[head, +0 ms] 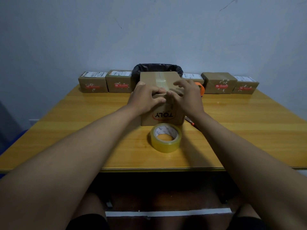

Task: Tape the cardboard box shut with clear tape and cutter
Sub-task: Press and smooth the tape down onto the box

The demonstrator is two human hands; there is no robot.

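Observation:
A cardboard box (159, 77) with an upside-down "TOLY" logo on its front stands in the middle of the wooden table (249, 130). A strip of clear tape runs along its closed top seam and over the front edge. My left hand (146, 97) grips the box's front top edge, fingers curled over it. My right hand (187, 97) lies flat with spread fingers on the tape at that edge. A roll of clear tape (165, 137) lies flat on the table just in front of the box. The cutter (191, 122) shows as an orange tip beside the box, mostly hidden by my right forearm.
Several small taped parcels (93, 83) line the table's back edge on both sides. A bin with a black bag (157, 66) stands behind the box. An orange tape dispenser (200, 86) peeks out behind my right hand. A wall rises behind the table.

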